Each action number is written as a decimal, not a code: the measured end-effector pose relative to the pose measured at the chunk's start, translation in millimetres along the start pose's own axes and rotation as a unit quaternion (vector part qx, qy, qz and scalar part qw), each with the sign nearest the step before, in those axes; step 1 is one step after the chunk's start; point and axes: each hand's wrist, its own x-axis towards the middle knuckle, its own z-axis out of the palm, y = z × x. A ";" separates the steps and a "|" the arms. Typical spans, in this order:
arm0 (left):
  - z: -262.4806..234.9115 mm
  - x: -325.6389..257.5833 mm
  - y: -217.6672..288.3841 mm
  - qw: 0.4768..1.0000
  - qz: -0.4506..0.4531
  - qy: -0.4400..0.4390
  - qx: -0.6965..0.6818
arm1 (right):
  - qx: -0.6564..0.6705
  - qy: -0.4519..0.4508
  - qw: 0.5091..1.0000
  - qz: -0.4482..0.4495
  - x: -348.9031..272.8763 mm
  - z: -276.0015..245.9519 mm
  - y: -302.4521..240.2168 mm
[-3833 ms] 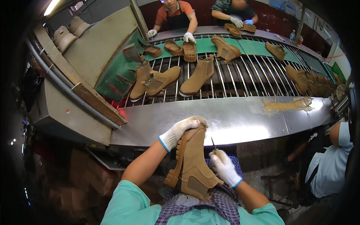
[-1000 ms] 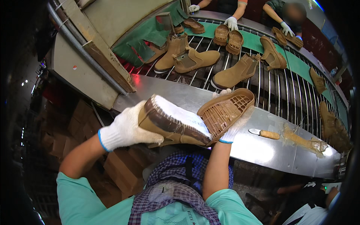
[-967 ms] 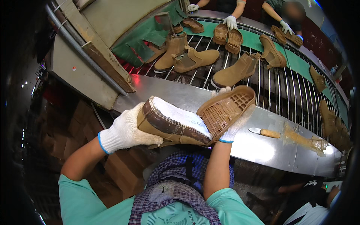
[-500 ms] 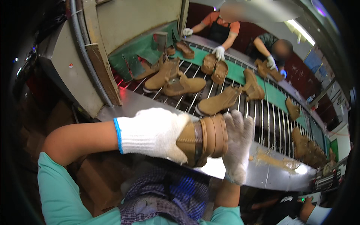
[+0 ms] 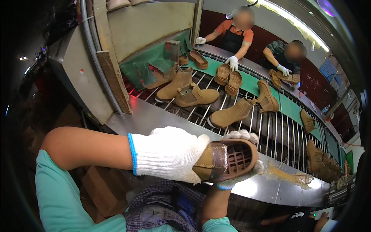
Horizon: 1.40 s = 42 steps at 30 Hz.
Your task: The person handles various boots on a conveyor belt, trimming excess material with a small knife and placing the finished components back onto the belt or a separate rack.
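In a white knit glove, my left hand [image 5: 170, 154] is closed around a tan boot [image 5: 207, 162], held sideways in front of me. Past the glove, the boot's dark brown lower edge with a pale stitched seam shows. My right hand [image 5: 243, 178], also gloved, grips a brown shoe sole [image 5: 253, 152] from behind, fingertips curled over its upper side. One end of the sole faces me, with a grid of square hollows inside its raised rim. The sole meets the boot's dark end; how far they are joined is hidden.
A conveyor of metal rods [image 5: 276, 135] carries several tan boots [image 5: 232, 113] beyond my hands. Loose soles [image 5: 234, 82] lie on a green strip [image 5: 249, 80]. Two gloved co-workers [image 5: 234, 38] stand opposite. A steel ledge [image 5: 154, 116] borders my side; a wooden post [image 5: 112, 81] rises at left.
The sole has turned from showing its outer side wall to showing its gridded inside. My right hand has shifted from the sole's end to cupping it from behind. The view has shifted slightly.
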 end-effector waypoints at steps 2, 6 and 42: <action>-0.2 4.4 2.3 1.000 0.021 0.007 0.012 | -0.132 -0.074 0.988 0.027 5.4 -3.2 -6.8; -13.7 18.2 6.6 0.999 0.022 -0.025 0.014 | -0.288 -0.014 0.957 0.044 5.7 12.2 -18.2; 165.0 -5.4 16.6 0.814 0.460 0.349 -0.056 | -0.547 0.184 0.816 0.043 -210.0 100.9 -91.3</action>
